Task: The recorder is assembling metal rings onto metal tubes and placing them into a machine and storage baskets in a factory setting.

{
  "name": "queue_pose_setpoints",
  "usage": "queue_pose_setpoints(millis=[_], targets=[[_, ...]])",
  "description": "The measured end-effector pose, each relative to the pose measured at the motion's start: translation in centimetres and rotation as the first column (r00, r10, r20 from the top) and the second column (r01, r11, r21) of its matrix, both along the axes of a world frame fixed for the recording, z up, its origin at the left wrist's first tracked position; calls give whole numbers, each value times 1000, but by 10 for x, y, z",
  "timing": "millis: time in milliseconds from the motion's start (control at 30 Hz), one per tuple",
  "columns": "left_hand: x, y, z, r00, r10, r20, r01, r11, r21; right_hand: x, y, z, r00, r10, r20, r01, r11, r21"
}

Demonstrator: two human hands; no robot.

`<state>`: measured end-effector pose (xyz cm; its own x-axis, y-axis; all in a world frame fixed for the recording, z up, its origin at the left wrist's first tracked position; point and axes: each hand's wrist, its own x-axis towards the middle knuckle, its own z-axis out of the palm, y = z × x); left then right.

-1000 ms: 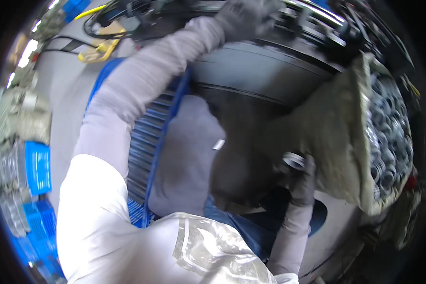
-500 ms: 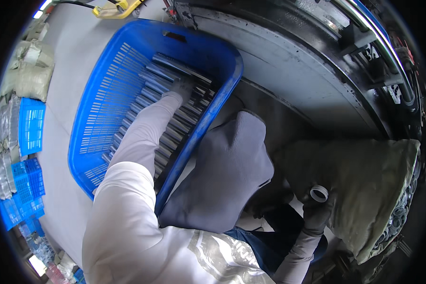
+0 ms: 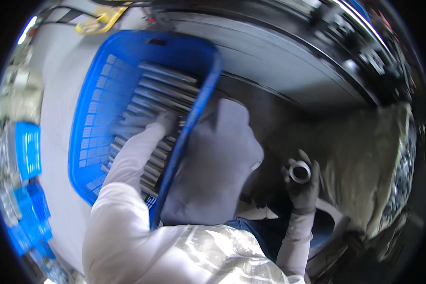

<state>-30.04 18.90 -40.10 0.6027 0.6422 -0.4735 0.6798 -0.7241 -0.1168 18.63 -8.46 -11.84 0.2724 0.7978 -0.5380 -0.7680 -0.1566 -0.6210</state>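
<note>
A blue plastic basket (image 3: pixel 85 156) holds several rows of shiny metal tubes (image 3: pixel 168 85). My gloved left hand (image 3: pixel 165 122) reaches in among the tubes, at the side nearer the basket's right wall. Motion smears its fingers, and the tubes beside it are blurred too, so its grip is unclear. To the right, my gloved right hand (image 3: pixel 304 195) is raised with its fingers around a pale, short open ring (image 3: pixel 293 179). The ring's round opening faces up toward me.
A grey cloth-covered shape (image 3: pixel 208 170) stands right of the basket. Beyond the right hand is an olive sack (image 3: pixel 359 165) with metal rings at its side. Grey machinery (image 3: pixel 279 52) runs along the back. Blue crates (image 3: pixel 28 149) stand far left, and a yellow object (image 3: pixel 102 21) lies behind the basket.
My left hand has drawn back slightly toward me within the basket. My right hand has risen away from beside the sack with the ring. The whole view has shifted.
</note>
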Motion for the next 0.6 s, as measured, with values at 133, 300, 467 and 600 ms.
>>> queue_pose_setpoints(millis=[133,300,467,600], targets=[[55,3,99,826,335,454,-341,937,-70,-5,-5,20,992,-123,-31,121,991,-49],[132,-6,321,619,83,781,-295,946,133,-15,-6,38,993,-114,24,111,989,100],[246,-134,430,531,-494,688,312,870,382,-11,-21,16,851,-76,520,-13,986,166],[288,-181,418,645,-491,585,382,871,310,-36,-30,53,484,-220,847,-13,966,259]])
